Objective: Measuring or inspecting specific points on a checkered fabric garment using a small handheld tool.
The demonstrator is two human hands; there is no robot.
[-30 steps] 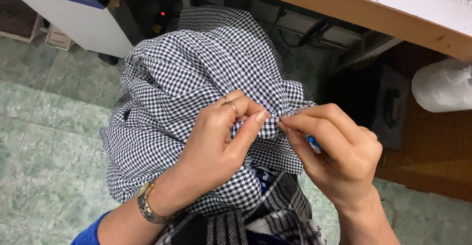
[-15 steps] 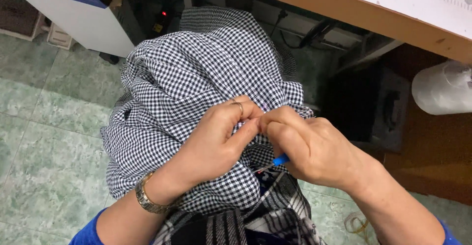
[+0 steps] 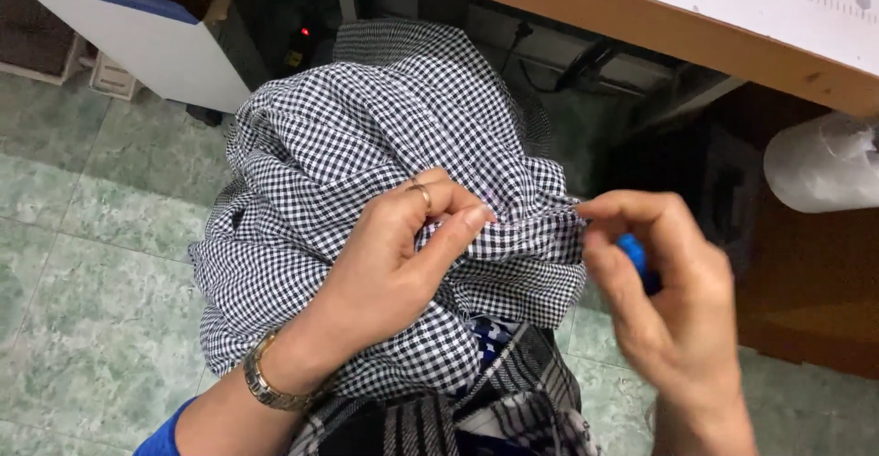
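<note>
A black-and-white checked cloth [image 3: 366,145] lies bunched on my lap, over a wider plaid fabric [image 3: 513,401]. My left hand [image 3: 403,255], with a ring and a metal wristwatch, pinches a fold of the checked cloth between thumb and forefinger. My right hand [image 3: 668,300] is just right of that fold, fingers curled round a small blue tool [image 3: 636,255]. Its fingertips are at the cloth's right edge; the tool's tip is hidden.
A wooden table edge [image 3: 641,48] with a white ruled top runs across the upper right. A white roll [image 3: 824,163] hangs below it at right. A white and blue box [image 3: 137,44] stands at upper left. Green tiled floor [image 3: 82,264] lies at left.
My right hand has drawn back to the right, away from the left hand, with the blue tool in it. The left hand keeps its pinch on the fold.
</note>
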